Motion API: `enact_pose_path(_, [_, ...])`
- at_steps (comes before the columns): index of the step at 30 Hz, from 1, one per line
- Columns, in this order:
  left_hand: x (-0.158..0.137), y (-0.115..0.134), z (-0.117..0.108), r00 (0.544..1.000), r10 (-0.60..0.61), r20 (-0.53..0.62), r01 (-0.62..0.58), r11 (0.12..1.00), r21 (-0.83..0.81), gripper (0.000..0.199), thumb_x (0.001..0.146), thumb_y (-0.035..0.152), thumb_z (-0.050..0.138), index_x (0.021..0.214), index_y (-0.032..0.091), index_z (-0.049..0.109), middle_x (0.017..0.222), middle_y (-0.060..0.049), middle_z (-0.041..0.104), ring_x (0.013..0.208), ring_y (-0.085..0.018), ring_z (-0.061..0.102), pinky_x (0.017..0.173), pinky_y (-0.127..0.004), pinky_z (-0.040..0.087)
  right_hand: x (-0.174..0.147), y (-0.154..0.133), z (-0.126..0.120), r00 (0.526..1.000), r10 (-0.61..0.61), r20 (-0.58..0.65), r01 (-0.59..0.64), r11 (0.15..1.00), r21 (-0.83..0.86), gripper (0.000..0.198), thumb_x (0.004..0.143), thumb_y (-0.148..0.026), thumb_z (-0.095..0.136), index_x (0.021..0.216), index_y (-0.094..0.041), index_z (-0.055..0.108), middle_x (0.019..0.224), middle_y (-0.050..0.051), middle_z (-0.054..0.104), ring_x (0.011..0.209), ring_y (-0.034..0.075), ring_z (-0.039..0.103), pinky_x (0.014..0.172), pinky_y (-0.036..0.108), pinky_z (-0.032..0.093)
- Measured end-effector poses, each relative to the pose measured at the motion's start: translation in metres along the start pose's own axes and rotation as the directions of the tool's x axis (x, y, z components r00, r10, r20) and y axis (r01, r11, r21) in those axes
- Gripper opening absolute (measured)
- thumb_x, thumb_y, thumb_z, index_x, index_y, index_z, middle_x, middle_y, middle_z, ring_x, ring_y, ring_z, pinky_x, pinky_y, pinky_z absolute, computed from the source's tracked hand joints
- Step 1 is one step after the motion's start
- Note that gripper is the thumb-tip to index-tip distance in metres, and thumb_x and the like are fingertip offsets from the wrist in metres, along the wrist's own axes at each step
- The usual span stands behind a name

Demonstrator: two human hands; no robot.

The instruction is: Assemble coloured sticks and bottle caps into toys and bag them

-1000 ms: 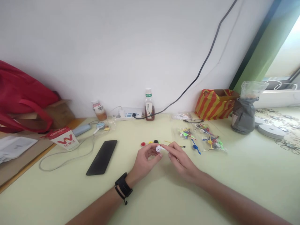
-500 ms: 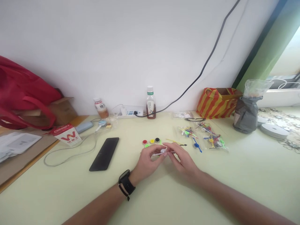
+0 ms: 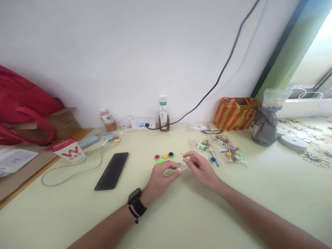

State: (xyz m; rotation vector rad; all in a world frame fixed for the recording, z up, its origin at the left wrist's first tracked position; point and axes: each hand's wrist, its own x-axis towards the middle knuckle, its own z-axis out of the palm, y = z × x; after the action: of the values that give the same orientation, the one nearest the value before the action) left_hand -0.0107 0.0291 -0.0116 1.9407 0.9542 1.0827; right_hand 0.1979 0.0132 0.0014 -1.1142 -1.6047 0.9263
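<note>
Between the thumb and fingers of my left hand (image 3: 162, 174) is a white plastic spinner arrow (image 3: 178, 169), its thin shaft pointing right. My right hand (image 3: 201, 169) is just right of it, fingers curled in a pinch. A tiny dark spot shows at its fingertips, too small to name. Beyond my left hand lie a red round piece (image 3: 157, 157), a yellow one (image 3: 165, 156), a black one (image 3: 171, 154) and a green one (image 3: 159, 161). A green arrow (image 3: 174, 158) is partly hidden by my left hand. Past my right hand lies a blue arrow (image 3: 213, 159).
Clear bags of coloured arrows (image 3: 230, 154) lie at the right, with glasses (image 3: 212, 131) behind. A black phone (image 3: 112, 171) and a looping cable (image 3: 70, 180) lie left. A bottle (image 3: 164, 116), power strip (image 3: 138, 123) and striped bag (image 3: 229, 114) stand by the wall.
My hands have drawn apart. The white spinner arrow stays in my left hand, while my right fingers have lifted off its centre. The view has shifted slightly to the right.
</note>
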Motion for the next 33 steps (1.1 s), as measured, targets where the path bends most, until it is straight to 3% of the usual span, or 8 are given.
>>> enact_pose_path(17, [-0.004, 0.012, 0.001, 0.985, 0.015, 0.169, 0.002, 0.995, -0.100, 0.010, 0.089, 0.030, 0.077, 0.088, 0.020, 0.075, 0.097, -0.005, 0.079, 0.096, -0.021, 0.072, 0.093, -0.034, 0.054, 0.002, 0.005, 0.001, 0.998, 0.003, 0.062, -0.004, 1.000, 0.012, 0.036, 0.100, -0.055, 0.053, 0.092, -0.021, 0.059, 0.064, -0.006, 0.036, 0.060, 0.014, 0.033, 0.056, 0.028, 0.027])
enact_pose_path(23, [-0.002, 0.021, 0.002, 0.979, 0.021, 0.204, 0.035, 0.962, -0.271, 0.020, 0.089, 0.032, 0.077, 0.104, 0.018, 0.076, 0.113, -0.011, 0.076, 0.104, -0.023, 0.070, 0.093, -0.036, 0.057, 0.006, 0.009, -0.003, 1.000, -0.001, 0.005, 0.001, 1.000, 0.022, 0.040, 0.099, -0.058, 0.053, 0.091, -0.020, 0.061, 0.076, -0.001, 0.052, 0.065, 0.014, 0.043, 0.059, 0.028, 0.035])
enact_pose_path(25, [-0.001, 0.021, 0.003, 0.975, -0.010, 0.224, 0.079, 0.951, -0.299, 0.020, 0.093, 0.033, 0.072, 0.106, 0.018, 0.077, 0.110, -0.011, 0.076, 0.104, -0.023, 0.070, 0.095, -0.037, 0.057, 0.008, 0.008, -0.004, 1.000, -0.005, -0.003, 0.005, 0.999, 0.039, 0.039, 0.100, -0.058, 0.053, 0.096, -0.020, 0.062, 0.075, -0.001, 0.050, 0.064, 0.014, 0.043, 0.058, 0.027, 0.036])
enact_pose_path(28, [0.001, 0.014, 0.003, 0.982, -0.078, 0.174, 0.132, 0.935, -0.328, 0.025, 0.090, 0.035, 0.076, 0.109, 0.019, 0.076, 0.105, -0.010, 0.076, 0.098, -0.022, 0.071, 0.094, -0.037, 0.058, 0.007, 0.005, -0.006, 0.999, -0.027, -0.023, 0.029, 0.997, 0.070, 0.039, 0.102, -0.055, 0.050, 0.119, -0.021, 0.058, 0.077, -0.002, 0.048, 0.064, 0.015, 0.045, 0.059, 0.028, 0.039])
enact_pose_path(33, [0.006, 0.002, 0.001, 0.987, -0.154, 0.052, 0.162, 0.908, -0.388, 0.028, 0.083, 0.036, 0.083, 0.103, 0.017, 0.075, 0.100, -0.008, 0.076, 0.095, -0.021, 0.072, 0.093, -0.036, 0.060, 0.003, 0.004, -0.010, 0.986, -0.161, -0.049, 0.157, 0.985, -0.079, 0.039, 0.105, -0.049, 0.046, 0.132, -0.023, 0.058, 0.085, 0.002, 0.054, 0.073, 0.018, 0.052, 0.066, 0.031, 0.045])
